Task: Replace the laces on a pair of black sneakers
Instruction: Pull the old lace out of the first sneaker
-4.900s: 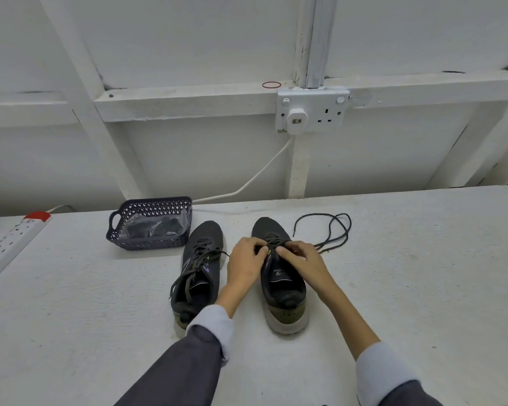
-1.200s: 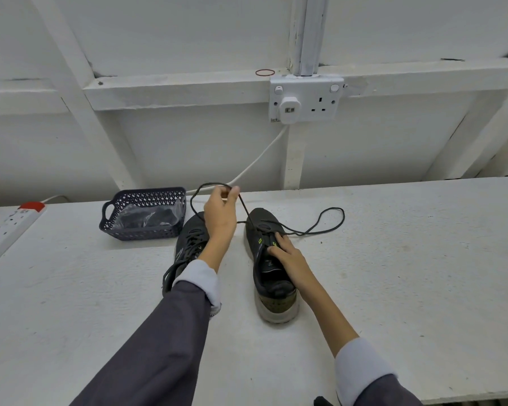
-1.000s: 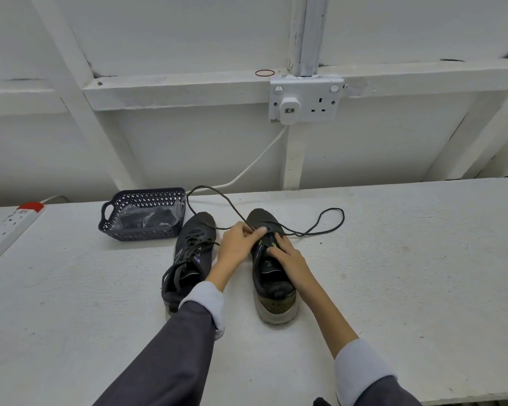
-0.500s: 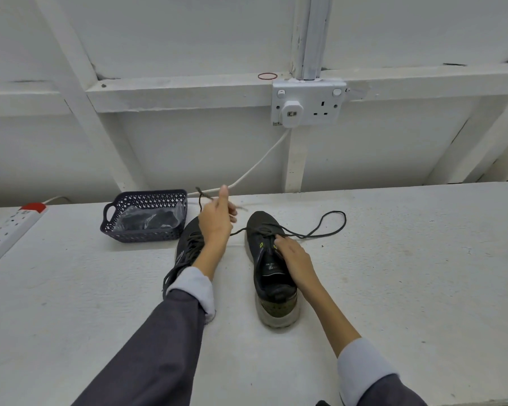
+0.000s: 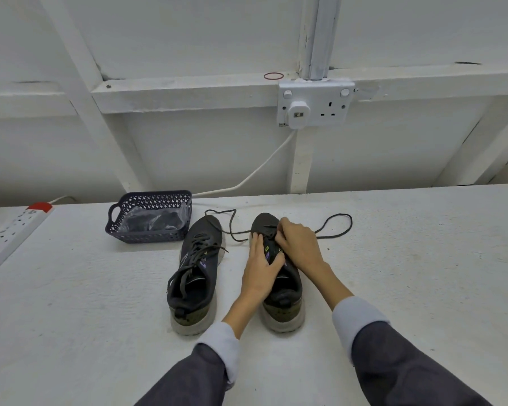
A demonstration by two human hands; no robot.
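Black right sneaker [image 5: 282, 291] sits mid-table, toe pointing away from the person, heel towards them. Only the front eyelets are threaded. Black lace [image 5: 332, 237] runs out both sides of the toe area: one loop lies on the table to the right, the other end snakes left across the gap towards the other shoe.

Right hand [image 5: 298, 244] is over the forefoot, fingers curled in, pinching the lace at the front eyelets. The exact eyelet is hidden under the knuckles. Left hand [image 5: 261, 271] lies flat on the shoe's left side and tongue, fingers straight and pointing to the toe, thumb across the tongue, steadying it and gripping nothing.

Left sneaker [image 5: 198, 259] stands just beside it, parallel, same orientation. It is laced, with the ends hanging slack over the collar. The two shoes are close but not touching.

Dark perforated basket [image 5: 116, 227] sits beyond the left sneaker near the wall, with a clear plastic bag [image 5: 150, 219] of dark contents inside. White power strip [image 5: 12, 230] with a red switch lies at the far left edge of the white table [image 5: 423, 273].

Wall behind: a double socket [image 5: 332, 104] with a white plug [image 5: 298, 114] in its left outlet, and a white cable [image 5: 255, 171] dropping to table level. A red rubber band [image 5: 274, 76] lies on the ledge just left of the socket.
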